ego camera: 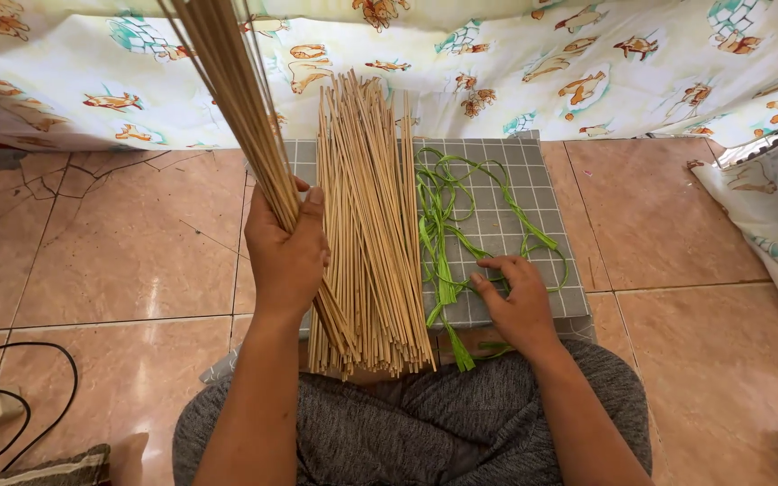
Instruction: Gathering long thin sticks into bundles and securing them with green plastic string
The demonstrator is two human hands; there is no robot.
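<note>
Glossy terracotta floor tiles (119, 261), grey gridded mat (515, 180), printed cloth (515, 63) behind.
Left hand (286, 256) was clamped around a raised bundle of thin straw-coloured sticks (231, 81), tilted above the flat stick pile (369, 225) on the mat. Right hand (517, 301) lay fingers down, loosely spread, on limp green ribbon-like strips (447, 211) just beside the pile.

You sit on a floor (119, 261) of glossy tan tiles, cracked at one corner; a pale animal-print cloth (515, 72) hangs ahead, evenly lit.
</note>
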